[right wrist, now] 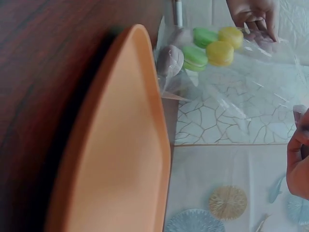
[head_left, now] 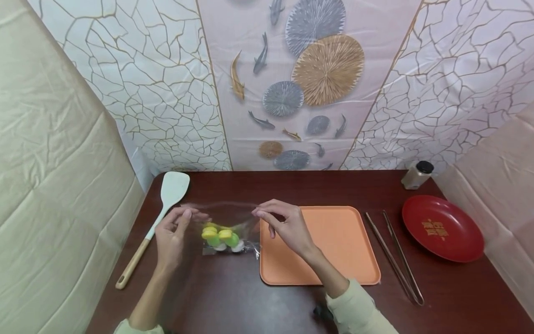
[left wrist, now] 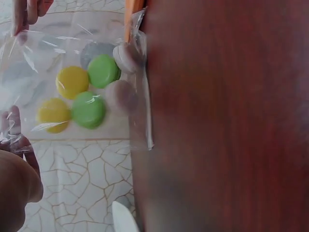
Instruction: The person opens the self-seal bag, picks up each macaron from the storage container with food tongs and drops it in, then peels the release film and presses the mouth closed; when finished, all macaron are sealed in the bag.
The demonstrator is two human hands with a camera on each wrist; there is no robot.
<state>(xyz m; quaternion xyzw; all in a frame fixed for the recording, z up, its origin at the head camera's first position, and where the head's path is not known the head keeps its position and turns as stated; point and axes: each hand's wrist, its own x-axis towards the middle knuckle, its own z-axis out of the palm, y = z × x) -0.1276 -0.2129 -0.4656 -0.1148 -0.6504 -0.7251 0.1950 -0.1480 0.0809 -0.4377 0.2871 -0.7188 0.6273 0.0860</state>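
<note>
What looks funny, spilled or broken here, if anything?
Nothing looks spilled or broken. The macarons are inside the clear bag, and the orange tray lies flat. The only puzzling bit is a small dark thing by the right sleeve; it's too unclear to tell what it is.

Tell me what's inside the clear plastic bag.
Inside the clear plastic bag are two yellow macarons, two green macarons and two pale macarons. Their far sides, and the parts where they overlap, are hidden.
</note>
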